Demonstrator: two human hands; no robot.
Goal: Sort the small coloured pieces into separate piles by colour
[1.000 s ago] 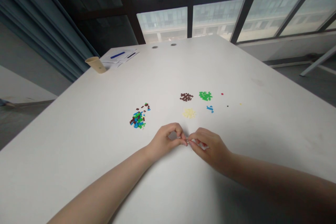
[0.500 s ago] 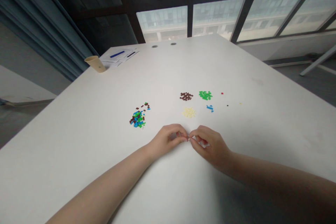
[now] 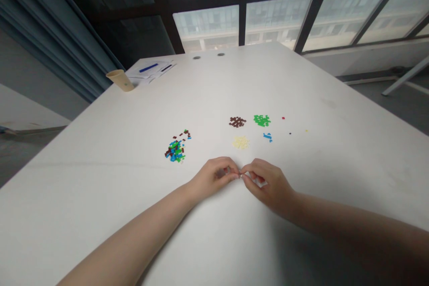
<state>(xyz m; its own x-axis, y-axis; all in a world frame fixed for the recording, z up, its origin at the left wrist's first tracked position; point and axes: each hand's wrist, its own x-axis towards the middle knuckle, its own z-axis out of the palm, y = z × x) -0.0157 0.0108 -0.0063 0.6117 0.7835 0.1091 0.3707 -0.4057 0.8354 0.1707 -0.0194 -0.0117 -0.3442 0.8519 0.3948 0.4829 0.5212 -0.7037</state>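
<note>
My left hand [image 3: 213, 176] and my right hand [image 3: 266, 183] meet over the white table [image 3: 100, 214], their fingertips pinching a tiny pale piece [image 3: 240, 175], probably a small plastic brick; the fingers hide most of it. Ahead lie sorted heaps of tiny bricks: cream [image 3: 241, 143], dark brown [image 3: 237, 121], green [image 3: 262, 120] and a few blue [image 3: 267, 136]. Nearest my left hand is a mixed pile of blue, green and brown bricks [image 3: 174, 150].
A tan paper cup [image 3: 119, 80] and papers with blue pens [image 3: 149, 71] stand at the far left corner of the table. A few single specks lie at the right. Large dark-framed windows run beyond the far edge.
My hands have stayed together at the same spot, still pinching the small piece, with only slight finger shifts. The view has tilted slightly.
</note>
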